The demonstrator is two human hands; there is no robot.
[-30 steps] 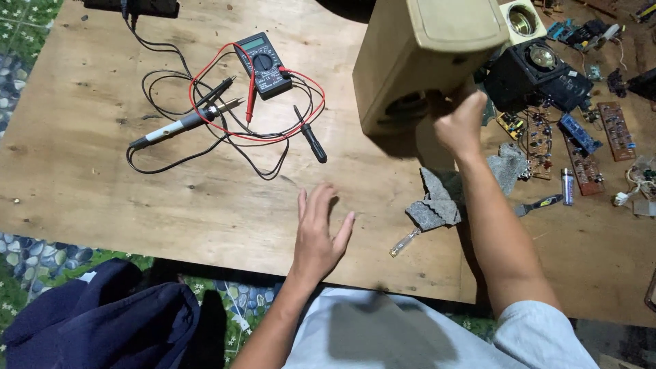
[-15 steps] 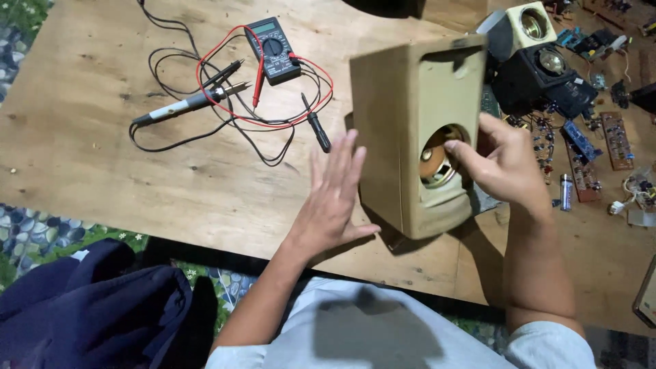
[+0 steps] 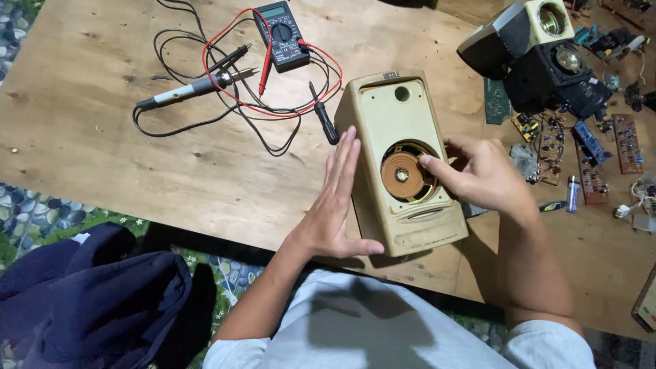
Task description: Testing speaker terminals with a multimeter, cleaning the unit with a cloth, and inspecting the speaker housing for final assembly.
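Note:
A cream speaker box lies on its back on the wooden board, its front face up. A brown speaker cone shows in the round opening. My left hand lies flat against the box's left side, fingers straight, thumb along the near end. My right hand rests on the box's right side, with a fingertip reaching over the rim of the cone opening.
A multimeter with red and black leads, a soldering iron and a screwdriver lie behind the box. Other speakers and circuit boards crowd the right. Dark cloth lies at lower left.
The speaker box came down from the air at upper right and now lies flat on the board, face up. Both hands have closed in on its sides.

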